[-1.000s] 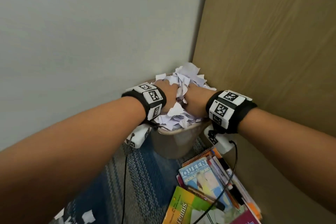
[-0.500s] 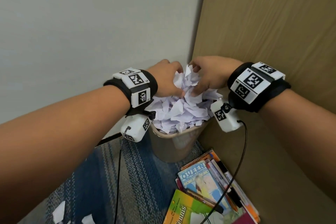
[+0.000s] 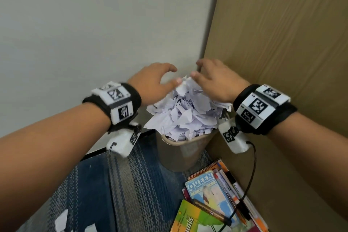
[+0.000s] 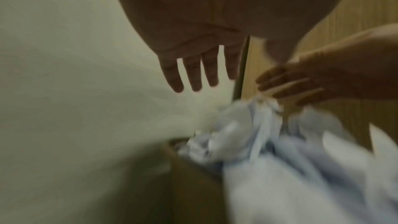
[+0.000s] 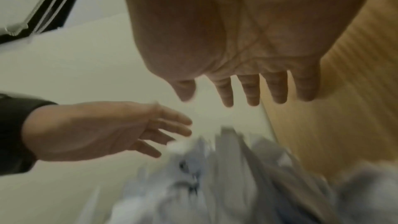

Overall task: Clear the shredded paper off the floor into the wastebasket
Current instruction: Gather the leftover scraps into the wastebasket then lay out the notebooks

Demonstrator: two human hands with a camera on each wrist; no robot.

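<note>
With the shredded paper [image 3: 185,111] heaped above the wastebasket [image 3: 178,153] rim and both hands, left hand [image 3: 153,81] and right hand [image 3: 216,83], spread empty over it, pressing down evenly would probably keep scraps from spilling.

Wastebasket [image 3: 178,154] hemmed by wall [image 3: 94,34], panel [image 3: 282,34]

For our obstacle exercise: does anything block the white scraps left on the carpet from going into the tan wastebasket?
The tan wastebasket is heaped above its rim with crumpled white paper, which fills the opening. White scraps lie on the blue-grey carpet.
</note>
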